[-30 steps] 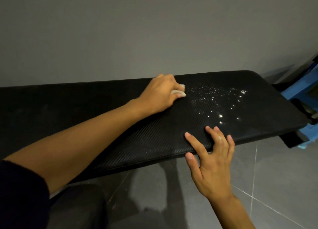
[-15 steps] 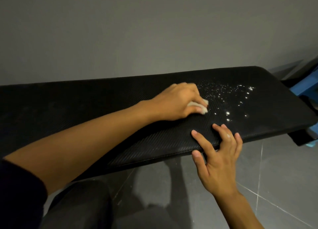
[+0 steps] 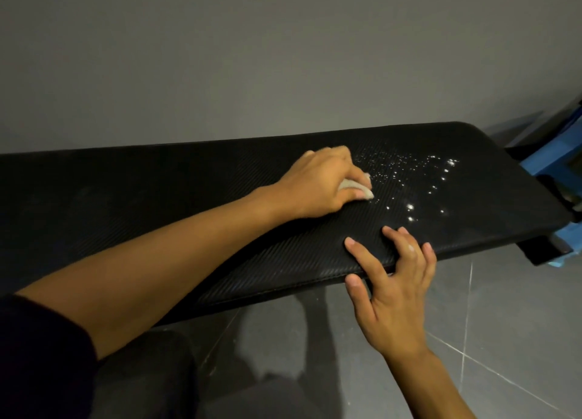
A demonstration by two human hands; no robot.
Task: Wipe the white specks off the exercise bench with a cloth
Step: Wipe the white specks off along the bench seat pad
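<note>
Limpness marks the small pale wadded cloth (image 3: 352,185), best held bunched; the left hand (image 3: 318,182) curls round it mid-frame, while the spread right hand (image 3: 396,292) steadies the black textured bench (image 3: 157,198) below the white specks (image 3: 409,179).

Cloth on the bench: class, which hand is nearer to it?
Left. The left hand grips the cloth; the right hand rests apart, on the near edge of the bench.

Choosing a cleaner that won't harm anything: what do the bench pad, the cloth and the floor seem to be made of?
Bench pad: black padded cover, likely vinyl or faux leather, matte with a fine diagonal weave-like emboss. Cloth: pale, soft-looking, bunched; fibre unclear. Floor: grey, probably glazed tile, by its grout lines and reflections.
</note>
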